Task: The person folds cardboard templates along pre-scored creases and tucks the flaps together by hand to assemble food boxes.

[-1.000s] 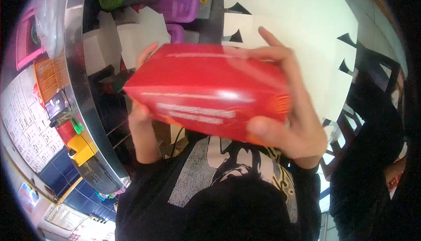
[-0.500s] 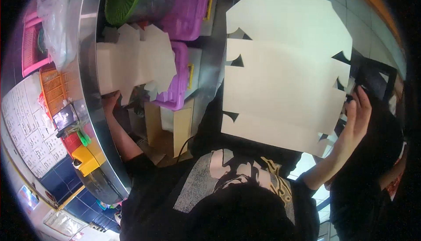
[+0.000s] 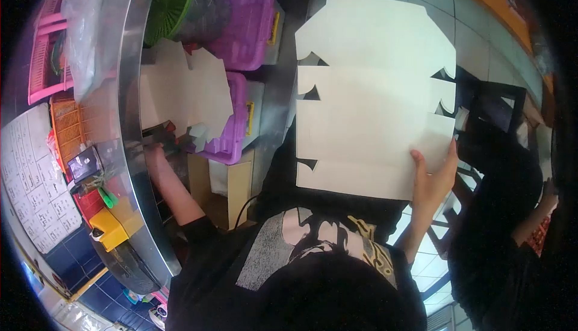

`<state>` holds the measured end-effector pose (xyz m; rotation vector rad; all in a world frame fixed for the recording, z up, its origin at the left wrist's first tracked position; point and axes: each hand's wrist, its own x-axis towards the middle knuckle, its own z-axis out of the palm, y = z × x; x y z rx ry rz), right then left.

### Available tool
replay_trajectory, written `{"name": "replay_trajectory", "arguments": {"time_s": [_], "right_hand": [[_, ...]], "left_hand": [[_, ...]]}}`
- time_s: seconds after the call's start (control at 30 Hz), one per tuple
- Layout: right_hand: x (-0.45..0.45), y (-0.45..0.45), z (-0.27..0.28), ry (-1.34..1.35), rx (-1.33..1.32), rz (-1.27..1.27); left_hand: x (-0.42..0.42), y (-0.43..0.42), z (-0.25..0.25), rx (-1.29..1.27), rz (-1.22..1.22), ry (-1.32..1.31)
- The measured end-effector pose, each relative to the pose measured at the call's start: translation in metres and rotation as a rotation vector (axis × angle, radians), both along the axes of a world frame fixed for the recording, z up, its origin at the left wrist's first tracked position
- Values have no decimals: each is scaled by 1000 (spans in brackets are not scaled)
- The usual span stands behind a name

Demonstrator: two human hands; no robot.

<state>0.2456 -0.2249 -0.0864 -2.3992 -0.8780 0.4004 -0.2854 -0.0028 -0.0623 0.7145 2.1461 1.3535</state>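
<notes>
A large die-cut cardboard sheet (image 3: pixel 373 108), pale cream with notches along both sides, lies flat in front of my lap. My right hand (image 3: pixel 435 174) grips its near right edge, thumb on top and the other fingers beside or beneath the edge. On the left, my left hand (image 3: pixel 155 151) reaches in under the steel counter's rim. Its fingers are mostly hidden, so I cannot see whether they hold anything. Just beyond it is another notched cardboard piece (image 3: pixel 180 93), partly covered by the counter rim.
Purple plastic bins (image 3: pixel 250 24) and a green-lidded container (image 3: pixel 168 6) stand beyond the left cardboard. An open brown carton (image 3: pixel 238 192) is near my left forearm. The steel counter (image 3: pixel 129 108) holds baskets and a yellow object (image 3: pixel 108 225). Another person in black (image 3: pixel 497 174) is at right.
The large sheet has shifted left. My right hand has moved from alongside its right edge to a grip on the near right corner. My left hand has drawn slightly nearer to me.
</notes>
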Motion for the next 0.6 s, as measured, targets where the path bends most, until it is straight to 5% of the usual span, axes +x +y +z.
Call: {"name": "replay_trajectory", "arguments": {"time_s": [0.23, 0.33, 0.4, 0.43, 0.47, 0.53, 0.6], "right_hand": [[-4, -4, -4, -389, 40, 70], [-4, 0, 14, -364, 5, 70], [-10, 7, 26, -152, 64, 33], [-12, 8, 36, -179, 70, 19], [-16, 8, 48, -192, 137, 79], [-22, -2, 73, -161, 145, 189], [-31, -11, 99, -224, 159, 358]], "left_hand": [[116, -23, 13, 324, 106, -86], [187, -58, -3, 572, -250, 390], [248, -90, -4, 536, -668, 232], [277, -100, -1, 525, -950, -65], [302, -112, 15, 305, -1144, -183], [342, -130, 30, 60, -1355, -625], [368, -139, 50, 6, -1400, -744]]}}
